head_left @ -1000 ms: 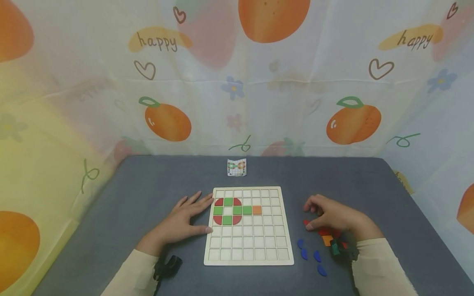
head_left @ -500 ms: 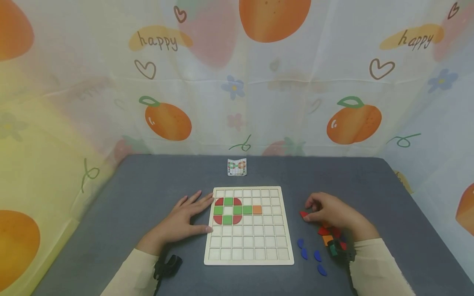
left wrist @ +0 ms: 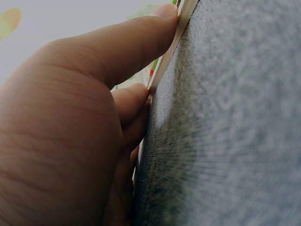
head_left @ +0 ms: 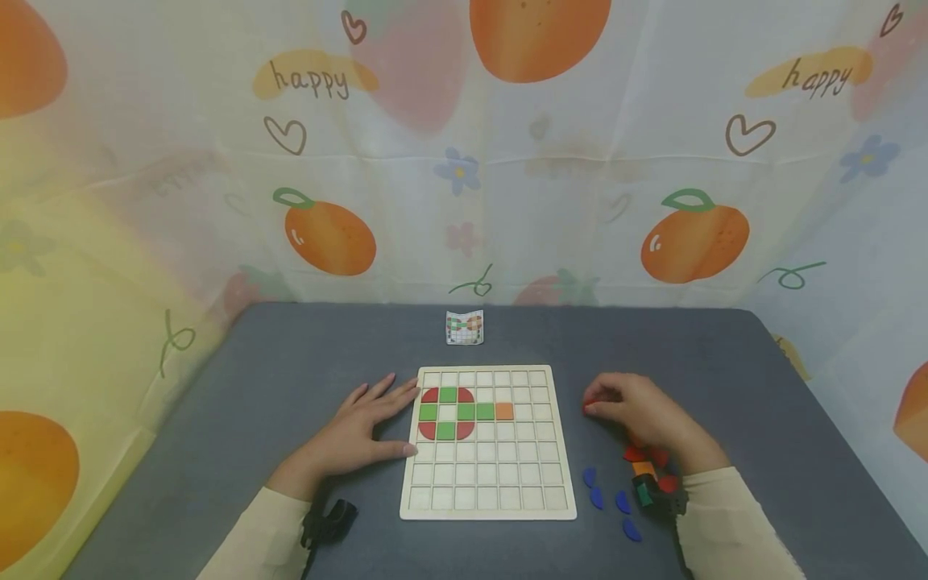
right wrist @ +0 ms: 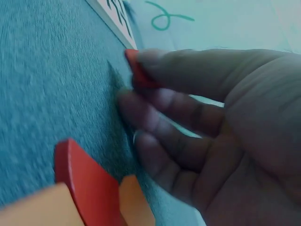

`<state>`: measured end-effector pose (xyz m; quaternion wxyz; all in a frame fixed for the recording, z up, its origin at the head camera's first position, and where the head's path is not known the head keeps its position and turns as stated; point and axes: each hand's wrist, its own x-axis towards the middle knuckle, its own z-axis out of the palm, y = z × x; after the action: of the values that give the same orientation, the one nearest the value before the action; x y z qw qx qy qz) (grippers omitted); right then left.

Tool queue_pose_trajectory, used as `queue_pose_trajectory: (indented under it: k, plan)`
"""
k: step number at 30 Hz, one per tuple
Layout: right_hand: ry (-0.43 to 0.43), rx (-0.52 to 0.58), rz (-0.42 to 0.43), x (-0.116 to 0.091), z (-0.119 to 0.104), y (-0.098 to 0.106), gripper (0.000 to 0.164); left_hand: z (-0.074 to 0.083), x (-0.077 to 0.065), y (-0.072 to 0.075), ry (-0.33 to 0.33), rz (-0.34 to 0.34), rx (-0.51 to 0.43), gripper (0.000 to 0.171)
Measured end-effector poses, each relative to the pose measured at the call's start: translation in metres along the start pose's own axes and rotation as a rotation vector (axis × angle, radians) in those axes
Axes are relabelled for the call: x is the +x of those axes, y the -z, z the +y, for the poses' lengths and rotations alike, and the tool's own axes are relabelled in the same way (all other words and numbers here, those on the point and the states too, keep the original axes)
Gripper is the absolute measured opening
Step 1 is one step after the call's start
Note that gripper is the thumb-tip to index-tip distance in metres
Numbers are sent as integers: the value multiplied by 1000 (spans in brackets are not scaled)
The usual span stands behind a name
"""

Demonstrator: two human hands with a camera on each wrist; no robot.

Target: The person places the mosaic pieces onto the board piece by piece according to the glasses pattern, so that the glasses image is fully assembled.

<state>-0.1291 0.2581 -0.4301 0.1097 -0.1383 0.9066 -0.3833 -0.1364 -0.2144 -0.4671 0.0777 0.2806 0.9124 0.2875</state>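
Note:
My right hand (head_left: 638,415) pinches a small red tile (right wrist: 138,70) between thumb and fingers, just right of the board; the hand hides most of the tile in the head view. The cream grid board (head_left: 486,487) lies mid-table with red curved tiles and green square tiles forming a ring at its upper left. From that ring a green tile (head_left: 484,412) and an orange tile (head_left: 503,412) run rightward. With fingers spread, my left hand (head_left: 355,431) rests at the board's left edge, thumb and fingertips touching it, as the left wrist view also shows.
Several blue curved pieces (head_left: 597,498) lie between the board and my right forearm. A loose pile of red tiles (right wrist: 89,183) and orange ones (right wrist: 134,200) sits beneath the right wrist. Behind the board lies a small printed pattern card (head_left: 464,328). A patterned cloth hangs behind the table.
My right hand has taken a red tile away from the pile and moved with it to the left and slightly up, toward the board. The left hand stays where it was.

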Motion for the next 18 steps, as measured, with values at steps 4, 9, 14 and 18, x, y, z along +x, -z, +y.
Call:
queue_pose_trajectory:
  k: [4, 9, 14, 18]
  plan:
    - [-11, 158, 43, 2, -4, -1, 9, -1, 0, -1, -6, 2, 3, 97]
    - [11, 289, 113, 5, -9, -5, 16, -1, 0, -1, -6, 4, 2, 97]
    - [31, 299, 179, 8, -15, -13, 15, -1, 0, -1, -4, 3, 12, 98]
    - [46, 293, 206, 12, -22, -20, 13, -1, 0, -1, -4, 5, 17, 99]
